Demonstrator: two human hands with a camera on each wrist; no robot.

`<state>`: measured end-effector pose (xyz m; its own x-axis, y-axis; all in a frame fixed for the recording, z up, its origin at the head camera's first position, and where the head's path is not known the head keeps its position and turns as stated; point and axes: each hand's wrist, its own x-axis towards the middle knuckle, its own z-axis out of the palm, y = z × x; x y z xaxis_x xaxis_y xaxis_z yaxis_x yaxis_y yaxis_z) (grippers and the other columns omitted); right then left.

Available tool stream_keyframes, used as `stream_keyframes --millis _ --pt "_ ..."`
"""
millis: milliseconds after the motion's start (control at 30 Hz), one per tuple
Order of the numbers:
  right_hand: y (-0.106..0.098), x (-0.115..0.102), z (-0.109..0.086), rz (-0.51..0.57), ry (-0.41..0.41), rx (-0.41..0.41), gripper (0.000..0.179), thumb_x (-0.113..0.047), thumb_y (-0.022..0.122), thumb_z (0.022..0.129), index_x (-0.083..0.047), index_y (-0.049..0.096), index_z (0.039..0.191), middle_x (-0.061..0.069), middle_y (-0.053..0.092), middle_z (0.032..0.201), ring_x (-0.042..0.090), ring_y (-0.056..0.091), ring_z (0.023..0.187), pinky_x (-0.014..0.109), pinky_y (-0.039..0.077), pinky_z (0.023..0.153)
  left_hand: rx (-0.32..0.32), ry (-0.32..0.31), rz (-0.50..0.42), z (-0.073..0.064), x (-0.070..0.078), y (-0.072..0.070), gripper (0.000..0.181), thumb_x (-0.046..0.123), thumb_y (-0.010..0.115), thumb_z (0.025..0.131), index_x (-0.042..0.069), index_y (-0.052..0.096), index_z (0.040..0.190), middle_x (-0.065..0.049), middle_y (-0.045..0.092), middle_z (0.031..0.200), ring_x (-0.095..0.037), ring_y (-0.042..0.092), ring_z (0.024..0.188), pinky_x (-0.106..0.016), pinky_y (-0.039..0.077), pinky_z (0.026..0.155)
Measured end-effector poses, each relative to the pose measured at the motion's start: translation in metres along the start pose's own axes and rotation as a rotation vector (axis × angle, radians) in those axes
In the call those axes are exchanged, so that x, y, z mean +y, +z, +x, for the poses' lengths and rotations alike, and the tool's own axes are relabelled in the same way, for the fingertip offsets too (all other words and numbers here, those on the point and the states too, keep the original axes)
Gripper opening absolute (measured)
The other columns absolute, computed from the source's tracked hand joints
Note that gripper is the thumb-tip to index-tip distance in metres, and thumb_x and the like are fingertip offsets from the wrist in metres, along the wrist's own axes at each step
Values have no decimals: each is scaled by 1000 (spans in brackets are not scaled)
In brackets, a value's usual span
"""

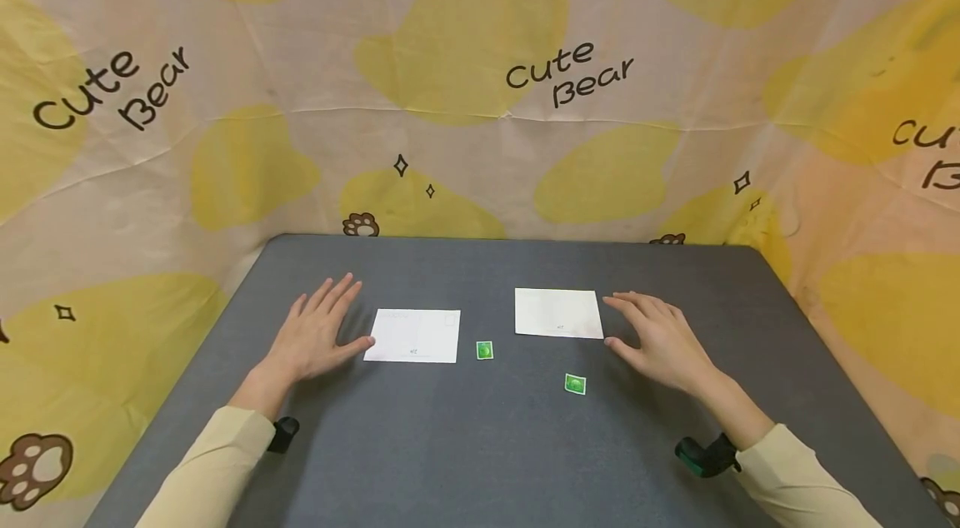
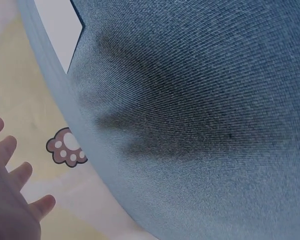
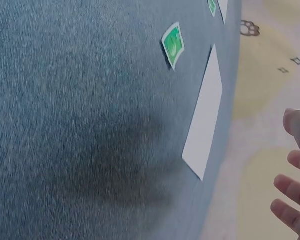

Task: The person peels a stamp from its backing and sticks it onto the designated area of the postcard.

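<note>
My left hand, fingers spread and straight, hovers left of a white postcard with faint print and a small box at its top right. Its thumb tip overlaps the card's left edge in the head view; contact cannot be told. On the other side, my right hand hangs with extended fingers beside a second white card. Both hands hold nothing. A green stamp lies right of the left card. Another green stamp, white-edged and slightly curled in the right wrist view, lies below the right card.
A dark grey cloth-covered table carries the cards and stamps. Behind it and at the sides hangs a printed curtain with yellow patches and lettering. Each wrist wears a dark camera band, one being the right band.
</note>
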<state>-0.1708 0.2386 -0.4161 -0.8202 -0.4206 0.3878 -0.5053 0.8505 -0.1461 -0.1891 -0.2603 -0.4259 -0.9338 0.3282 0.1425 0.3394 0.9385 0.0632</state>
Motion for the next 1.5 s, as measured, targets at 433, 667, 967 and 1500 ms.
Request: stream_keyframes --millis 433,667,967,1500 --pt "16 -19 9 37 -51 -46 54 -35 70 78 -12 56 125 8 56 123 31 51 114 56 39 89 -34 27 -30 3 3 6 87 63 52 82 12 25 146 -11 22 152 -37 23 136 -62 21 102" --pt "28 -28 12 51 -72 -57 52 -33 70 79 -11 57 124 8 58 122 29 52 113 55 40 88 -47 33 -45 2 4 11 87 61 56 81 11 26 146 -11 23 151 -38 24 136 -62 22 102" --pt "43 -40 19 90 -122 -51 50 -30 71 78 -12 58 122 6 59 119 27 53 112 52 42 87 -73 39 -36 3 6 16 88 60 57 80 9 27 145 -11 24 151 -37 25 135 -62 23 102" --pt "62 -63 35 139 -157 -117 46 -32 68 80 -15 58 122 1 59 119 22 54 112 45 42 88 -73 54 -45 5 11 25 86 57 59 80 9 30 144 -10 28 150 -37 28 134 -61 25 102"
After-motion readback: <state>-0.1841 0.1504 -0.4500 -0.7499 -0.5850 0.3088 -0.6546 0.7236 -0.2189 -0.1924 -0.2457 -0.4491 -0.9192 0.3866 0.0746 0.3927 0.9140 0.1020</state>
